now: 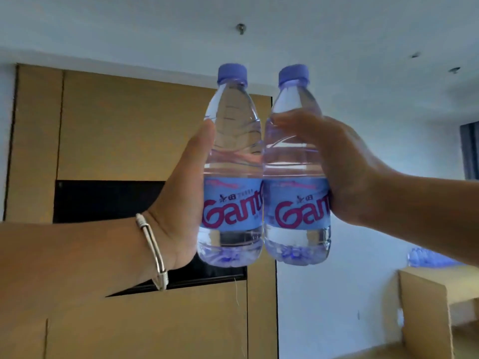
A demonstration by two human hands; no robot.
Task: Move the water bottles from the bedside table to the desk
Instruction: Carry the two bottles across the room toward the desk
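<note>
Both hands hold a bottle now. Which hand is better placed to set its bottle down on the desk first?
Probably the right hand: its bottle is nearer the wooden surface at lower right, though I cannot confirm that it is the desk.

The fingers of the left hand (181,193) lie out of sight behind the left bottle (230,164); only the thumb and palm show. The right hand (344,164) wraps the far side of the right bottle (295,164), and its fingertips blur into the plastic. Both forearms run off the picture's edges. The label wording on each bottle is cut short where the bottles curve away. A bluish cluster (427,257) behind the right forearm is too blurred to identify. The wooden furniture (425,301) at lower right is smeared and cropped by the frame.
</note>
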